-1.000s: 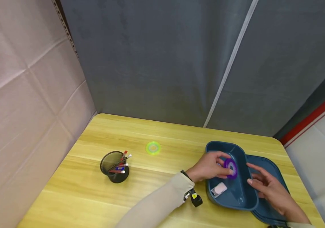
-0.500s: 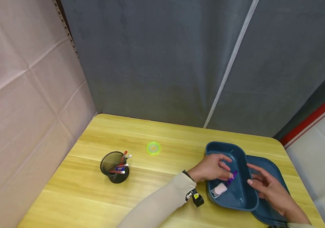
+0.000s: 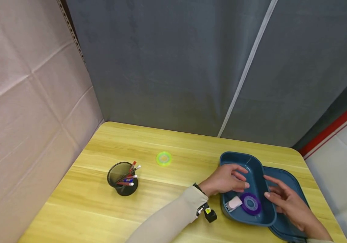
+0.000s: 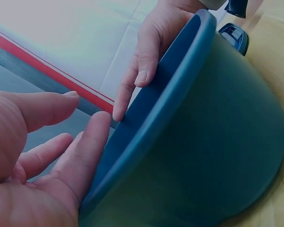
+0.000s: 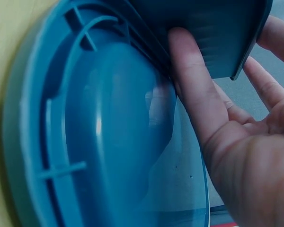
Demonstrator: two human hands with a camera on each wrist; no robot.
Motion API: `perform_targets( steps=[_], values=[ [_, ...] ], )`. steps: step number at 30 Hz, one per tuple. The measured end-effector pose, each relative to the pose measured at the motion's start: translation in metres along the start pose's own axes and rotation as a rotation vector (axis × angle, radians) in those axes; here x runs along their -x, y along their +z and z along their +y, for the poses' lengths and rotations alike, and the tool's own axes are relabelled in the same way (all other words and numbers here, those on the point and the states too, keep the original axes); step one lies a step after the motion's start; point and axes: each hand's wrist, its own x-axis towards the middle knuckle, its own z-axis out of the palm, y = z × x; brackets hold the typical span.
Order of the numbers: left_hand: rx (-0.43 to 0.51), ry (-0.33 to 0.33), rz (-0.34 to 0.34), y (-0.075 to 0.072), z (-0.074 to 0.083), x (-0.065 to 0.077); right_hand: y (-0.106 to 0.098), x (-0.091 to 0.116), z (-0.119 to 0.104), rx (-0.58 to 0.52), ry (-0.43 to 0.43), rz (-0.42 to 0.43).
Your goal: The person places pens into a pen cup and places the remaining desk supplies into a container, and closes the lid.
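Observation:
A purple ring-shaped roll, likely tape (image 3: 251,204), lies flat in the deep blue plastic box (image 3: 259,217). Beside it sits a small pale pink and silver item (image 3: 233,203). My left hand (image 3: 226,179) hovers over the box's left side, fingers relaxed and apart, with nothing between them; the left wrist view shows this hand (image 4: 47,146) by the rim. At the right side, my right hand (image 3: 289,200) holds the box wall. In the right wrist view one finger of it (image 5: 191,71) presses the outer wall, with other fingertips at the rim.
A blue lid (image 3: 286,222) lies under the box's right side. A flat yellow-green ring (image 3: 164,158) rests mid-table. Left of it, a black mesh pen holder (image 3: 126,191) contains several pens. A grey partition (image 3: 173,67) stands behind the wooden table (image 3: 85,202).
My left hand has let go of the purple roll, which tipped from upright between the fingers to flat on the box floor. The right hand has stayed at the box.

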Motion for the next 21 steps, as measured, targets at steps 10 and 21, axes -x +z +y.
perform_targets(
  steps=[10,21],
  values=[
    [-0.017,0.118,-0.033,-0.013,0.001,0.01,-0.001,-0.001,0.0,0.013,0.018,-0.018],
    [-0.038,0.183,0.071,-0.039,0.0,0.017,-0.003,0.0,0.0,0.02,0.027,-0.012]
  ],
)
